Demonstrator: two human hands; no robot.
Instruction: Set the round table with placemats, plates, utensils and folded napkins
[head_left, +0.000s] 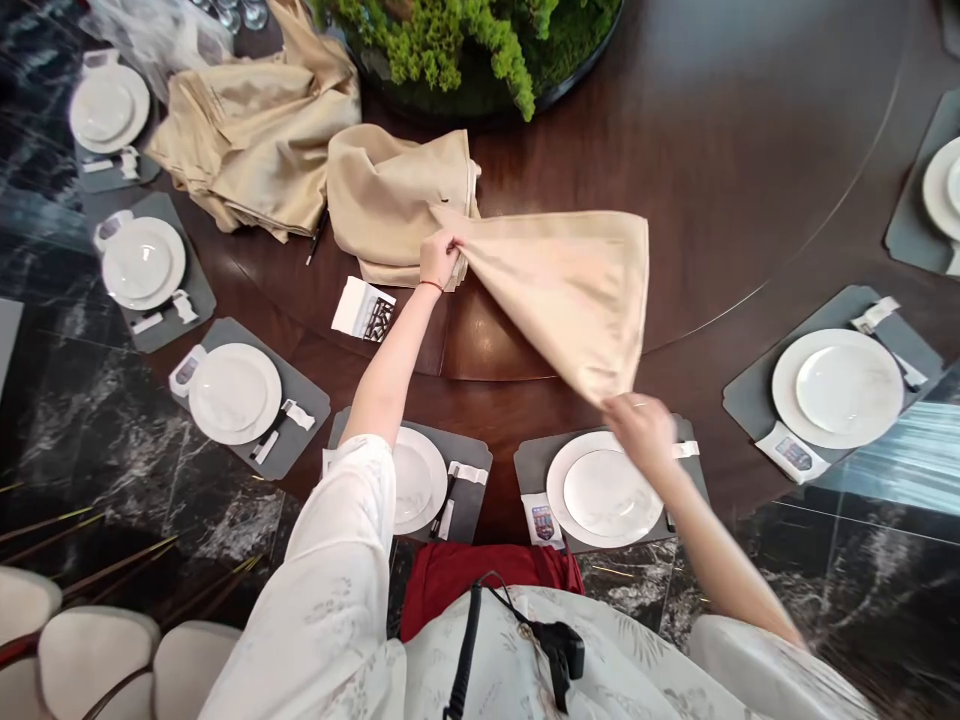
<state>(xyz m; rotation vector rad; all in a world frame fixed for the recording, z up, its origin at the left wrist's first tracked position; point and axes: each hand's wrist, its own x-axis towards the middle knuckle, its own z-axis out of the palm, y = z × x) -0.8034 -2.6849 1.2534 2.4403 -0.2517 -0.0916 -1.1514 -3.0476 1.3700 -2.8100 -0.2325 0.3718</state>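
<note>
A beige cloth napkin (577,290) is stretched between my two hands above the dark wooden table. My left hand (440,257) pinches one corner, in front of a stack of folded beige napkins (397,190). Lower and to the right, my right hand (641,432) is closed on another corner, slightly blurred, above the edge of a white plate setting (611,490). The cloth hangs as a folded triangle, its broad side toward the right. Left of the stack lies a crumpled heap of more beige cloths (262,140).
Place settings with white plates (235,393) on grey mats line the table's edge. A planter of green moss (480,50) stands at the back. A small white packet (363,308) lies by my left forearm. Cream chairs (97,655) stand at the lower left.
</note>
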